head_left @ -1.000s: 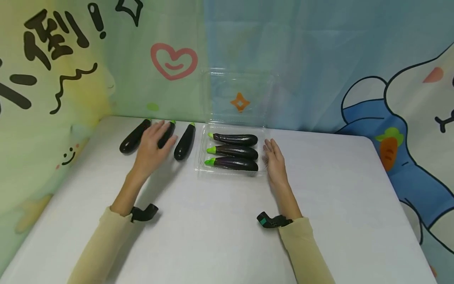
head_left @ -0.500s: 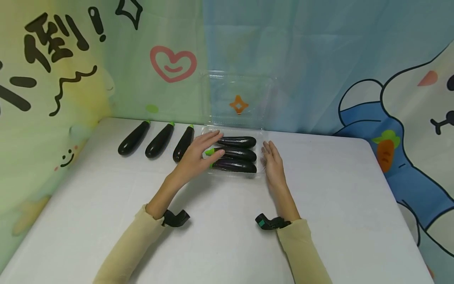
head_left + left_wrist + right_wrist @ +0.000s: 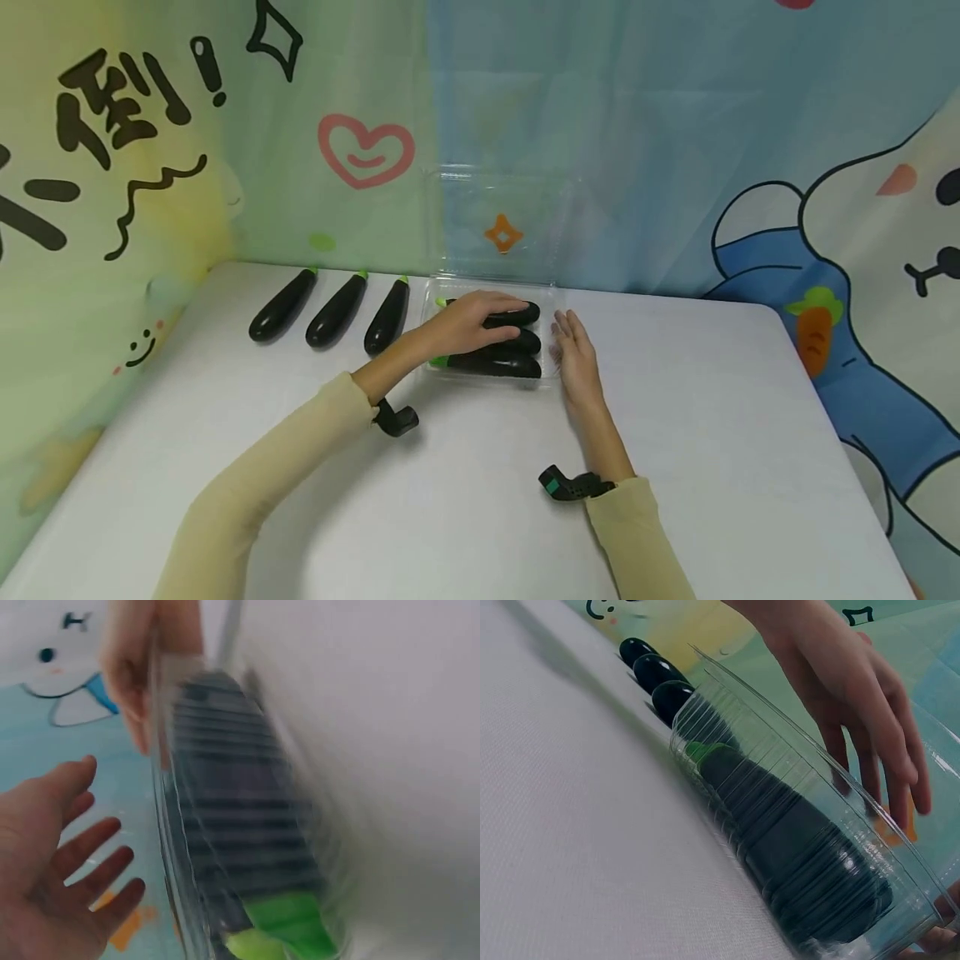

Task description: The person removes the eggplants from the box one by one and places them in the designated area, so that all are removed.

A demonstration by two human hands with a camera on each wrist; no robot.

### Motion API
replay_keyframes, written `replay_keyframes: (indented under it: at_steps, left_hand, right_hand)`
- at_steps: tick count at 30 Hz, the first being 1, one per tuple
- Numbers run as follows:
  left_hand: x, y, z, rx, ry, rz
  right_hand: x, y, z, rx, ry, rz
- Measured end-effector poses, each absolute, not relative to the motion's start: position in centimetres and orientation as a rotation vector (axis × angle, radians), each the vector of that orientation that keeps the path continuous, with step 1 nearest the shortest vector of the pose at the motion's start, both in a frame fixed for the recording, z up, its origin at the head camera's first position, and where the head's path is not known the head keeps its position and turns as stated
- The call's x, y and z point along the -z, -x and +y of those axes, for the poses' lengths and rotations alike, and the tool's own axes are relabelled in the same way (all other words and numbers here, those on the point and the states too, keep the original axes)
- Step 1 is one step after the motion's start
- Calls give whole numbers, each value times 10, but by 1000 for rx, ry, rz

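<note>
Three eggplants (image 3: 501,342) lie side by side in a clear plastic clamshell tray (image 3: 551,377) near the far edge of the white table (image 3: 465,500), their green stem ends toward the table's left edge. The left hand (image 3: 480,321) reaches across the tray with its fingers straight and slightly spread over the two farther eggplants; the left wrist view is blurred, so whether the fingertips touch them cannot be told. The right hand (image 3: 576,358) rests flat on the table with its fingers straight and close together against the tray's right wall. The tray's lid (image 3: 498,221) stands open, leaning on the cartoon backdrop (image 3: 675,125). Three more eggplants (image 3: 335,307) lie in a row just left of the tray, apart from both hands.
</note>
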State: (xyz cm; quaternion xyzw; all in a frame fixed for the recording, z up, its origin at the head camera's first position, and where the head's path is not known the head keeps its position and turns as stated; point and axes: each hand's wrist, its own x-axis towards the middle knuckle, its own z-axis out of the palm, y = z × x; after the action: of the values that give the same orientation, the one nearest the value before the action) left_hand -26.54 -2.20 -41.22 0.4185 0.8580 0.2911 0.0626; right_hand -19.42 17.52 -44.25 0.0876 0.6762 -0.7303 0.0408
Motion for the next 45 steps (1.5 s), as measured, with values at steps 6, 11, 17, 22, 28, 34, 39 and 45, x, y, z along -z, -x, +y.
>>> replay_keyframes:
  at_steps: [6,11,17,22,28,34,39,45]
  left_hand:
    - [421,287,-9,-764,-1315,2526]
    - [422,296,2,-618,-1246,2572]
    - [417,303,11,-564,-1229,2571]
    - [421,308,14,-536,-1251,2574]
    - [426,308,13,-572,-1183,2579]
    - [429,307,14,-575,-1120,2572]
    - [429,308,16,-577,-1116,2547]
    - [427,307,16,-534,-1076,2535]
  right_hand:
    - [454,199,177,2255,-263,2057]
    - [465,204,179,2255,-254,2080]
    - [468,205,179,2253,-266,2109]
    - [468,206,180,2270,-285,2091]
    - [467,206,179,2297,-290,2058]
    - [466,207,180,2266,-282,2079]
    - [465,207,180,2248,-290,2105]
    - [467,207,179,2267,-301,2083]
